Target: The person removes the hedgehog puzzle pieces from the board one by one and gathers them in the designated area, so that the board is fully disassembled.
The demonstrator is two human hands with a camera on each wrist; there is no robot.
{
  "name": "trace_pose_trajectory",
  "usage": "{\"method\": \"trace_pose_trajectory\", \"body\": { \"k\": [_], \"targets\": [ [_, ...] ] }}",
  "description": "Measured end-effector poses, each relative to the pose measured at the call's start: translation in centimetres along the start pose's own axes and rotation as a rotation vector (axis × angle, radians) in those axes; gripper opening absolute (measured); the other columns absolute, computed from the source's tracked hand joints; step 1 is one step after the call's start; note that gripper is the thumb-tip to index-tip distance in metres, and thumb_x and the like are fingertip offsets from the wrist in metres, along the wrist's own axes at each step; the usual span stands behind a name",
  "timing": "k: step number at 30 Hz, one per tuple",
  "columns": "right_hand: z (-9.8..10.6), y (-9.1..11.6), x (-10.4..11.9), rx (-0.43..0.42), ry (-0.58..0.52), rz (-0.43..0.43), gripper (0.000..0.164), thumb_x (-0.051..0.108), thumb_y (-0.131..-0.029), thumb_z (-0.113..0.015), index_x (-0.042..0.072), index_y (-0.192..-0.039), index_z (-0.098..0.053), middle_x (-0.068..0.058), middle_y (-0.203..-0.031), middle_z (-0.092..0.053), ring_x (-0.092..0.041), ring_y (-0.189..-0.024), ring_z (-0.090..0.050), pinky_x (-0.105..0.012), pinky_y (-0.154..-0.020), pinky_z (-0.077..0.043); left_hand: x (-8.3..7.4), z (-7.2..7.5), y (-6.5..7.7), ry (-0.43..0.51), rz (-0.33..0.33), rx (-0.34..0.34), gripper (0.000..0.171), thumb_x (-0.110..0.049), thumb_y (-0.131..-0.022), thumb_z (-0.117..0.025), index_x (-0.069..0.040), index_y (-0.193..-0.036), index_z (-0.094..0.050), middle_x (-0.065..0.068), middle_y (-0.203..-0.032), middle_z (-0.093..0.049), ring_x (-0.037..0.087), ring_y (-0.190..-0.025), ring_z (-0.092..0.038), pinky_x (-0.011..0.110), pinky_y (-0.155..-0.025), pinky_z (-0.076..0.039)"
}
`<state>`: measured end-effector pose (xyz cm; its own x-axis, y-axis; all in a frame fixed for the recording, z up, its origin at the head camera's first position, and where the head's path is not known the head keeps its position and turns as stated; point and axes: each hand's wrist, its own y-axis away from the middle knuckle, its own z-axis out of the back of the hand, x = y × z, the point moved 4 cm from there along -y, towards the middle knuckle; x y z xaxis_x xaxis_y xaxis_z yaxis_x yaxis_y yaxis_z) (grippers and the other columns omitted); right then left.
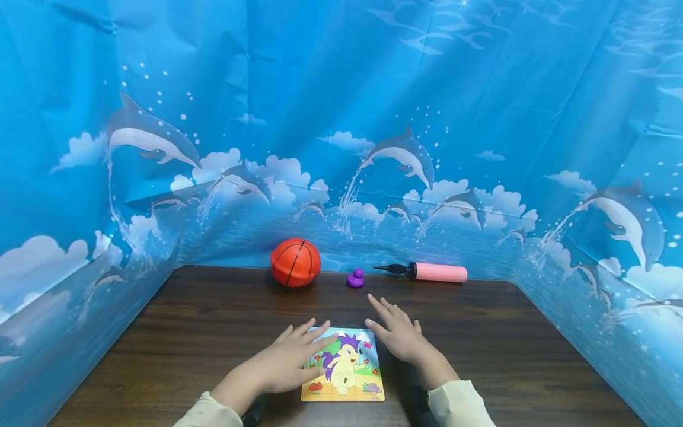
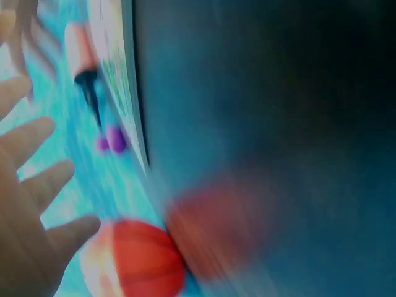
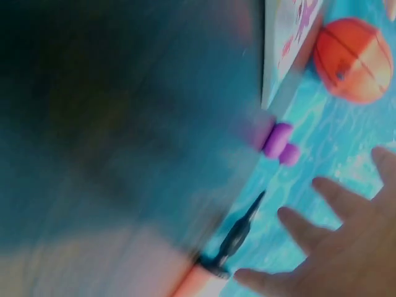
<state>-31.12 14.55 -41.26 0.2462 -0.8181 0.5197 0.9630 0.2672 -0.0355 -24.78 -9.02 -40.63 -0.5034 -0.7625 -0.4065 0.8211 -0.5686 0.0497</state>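
A square picture puzzle board (image 1: 347,373) with a purple-haired cartoon hedgehog lies near the front of the dark wooden table. My left hand (image 1: 290,359) is over its left side, fingers spread and overlapping the picture in the head view. At the board's upper right corner is my right hand (image 1: 400,335), its fingers spread too. Neither hand holds anything. In the left wrist view the left hand (image 2: 31,192) shows straight, parted fingers. The right wrist view has the right hand (image 3: 340,235) with fingers likewise apart, and the board (image 3: 288,46) seen edge-on.
Along the table's back edge stand an orange-red toy basketball (image 1: 295,263), a small purple duck (image 1: 356,278) and a pink hand pump (image 1: 440,272) with a black nozzle. A blue dolphin-print sheet (image 1: 299,118) walls the table (image 1: 213,320) at the back and both sides.
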Motion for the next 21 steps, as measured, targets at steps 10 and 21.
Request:
{"method": "trace_pose_trajectory", "body": {
  "k": [10,21],
  "targets": [
    [-2.7,-1.8,5.3,0.140,0.032,0.315,0.053,0.026,-0.100,-0.060,0.034,-0.150,-0.045,0.000,-0.147,-0.050,-0.026,-0.135,-0.047,-0.055,-0.106,-0.038,-4.1,-2.5,0.9,-0.120,-0.343,0.139,0.055,-0.044,-0.101,-0.048,-0.026,-0.153,-0.041,-0.003,-0.160,-0.029,0.028,-0.149,-0.022,0.055,-0.112,-0.029],
    [-5.2,-2.8,8.0,0.281,0.184,0.180,0.053,0.040,-0.080,-0.081,0.034,-0.130,-0.066,-0.008,-0.119,-0.050,-0.018,-0.089,-0.059,-0.044,-0.086,-0.053,-3.5,-3.7,0.6,-0.214,-0.342,0.275,0.071,-0.062,-0.097,-0.042,-0.020,-0.155,-0.037,-0.006,-0.160,-0.028,0.026,-0.149,-0.021,0.051,-0.114,-0.027]
  ]
}}
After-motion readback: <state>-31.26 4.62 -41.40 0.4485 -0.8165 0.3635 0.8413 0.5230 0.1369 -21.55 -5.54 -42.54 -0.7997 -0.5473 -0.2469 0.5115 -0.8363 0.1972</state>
